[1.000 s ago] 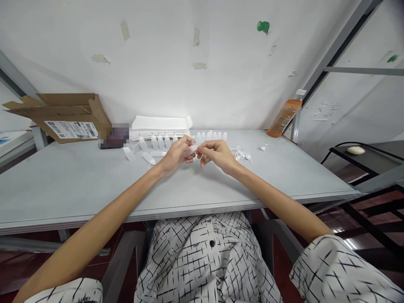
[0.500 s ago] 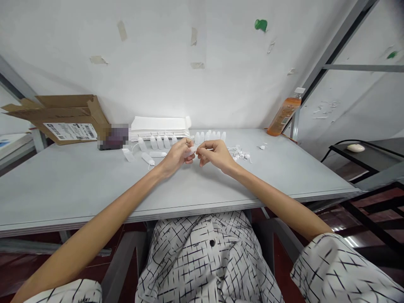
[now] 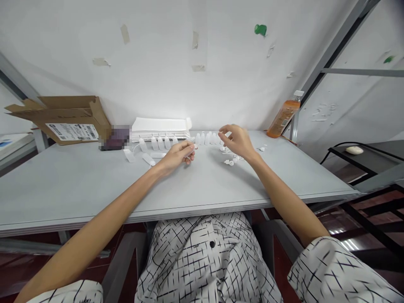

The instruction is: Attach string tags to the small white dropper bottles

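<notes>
Right hand [image 3: 239, 141] has moved right, fingers parted; small white parts [image 3: 231, 163] lie just near, upright bottles [image 3: 207, 138] left. Left hand [image 3: 178, 158] pinches 1 white piece [image 3: 196, 147].

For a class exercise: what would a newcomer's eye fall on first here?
Probably the orange bottle, back right on the table, then the cardboard box, back left. Between them, the left grip holds a small pale item; the right grip hovers near small white parts.

Smooth plastic bottles [image 3: 207, 139] (matt-looking).
</notes>
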Tool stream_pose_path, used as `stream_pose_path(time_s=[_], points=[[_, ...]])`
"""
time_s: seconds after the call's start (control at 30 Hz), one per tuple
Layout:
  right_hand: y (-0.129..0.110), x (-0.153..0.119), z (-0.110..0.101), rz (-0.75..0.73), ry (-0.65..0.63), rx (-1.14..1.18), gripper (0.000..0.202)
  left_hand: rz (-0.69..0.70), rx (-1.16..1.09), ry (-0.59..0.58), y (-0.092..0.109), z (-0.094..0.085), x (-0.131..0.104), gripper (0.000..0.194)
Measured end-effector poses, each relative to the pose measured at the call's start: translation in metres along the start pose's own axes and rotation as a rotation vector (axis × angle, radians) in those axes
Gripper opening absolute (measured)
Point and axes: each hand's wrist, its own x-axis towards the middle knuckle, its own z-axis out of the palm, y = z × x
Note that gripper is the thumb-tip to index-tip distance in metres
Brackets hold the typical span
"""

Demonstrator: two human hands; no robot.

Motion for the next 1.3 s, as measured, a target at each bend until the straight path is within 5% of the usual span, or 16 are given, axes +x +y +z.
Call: stream_pose_path(time_s=[0.2, 0.43, 0.73, 0.97, 1.3], points=[[0.020, 0.005, -0.031, 0.021, -0.497, -0.102, 0.017, 0.075, 0.210, 0.053, -0.003, -0.004, 0.000, 0.030], [0.019, 0.000, -0.024, 0.015, -0.712, -0.324, 0.015, 0.098, 0.245, 0.028, -0.008, -0.003, 0.000, 0.023], [0.008, -0.004, -0.013, -0.067, -0.580, -0.409, 0.014, 0.128, 0.255, 0.039, -0.007, 0.000, 0.000, 0.035], [-0.011, -0.009, -0.014, -0.066, -0.374, 0.096, 0.018, 0.165, 0.250, 0.071, -0.005, 0.003, -0.001, 0.038], [-0.029, -0.018, 0.002, -0.071, -0.447, 0.434, 0.020, 0.235, 0.348, 0.078, -0.003, 0.001, -0.002, 0.034]])
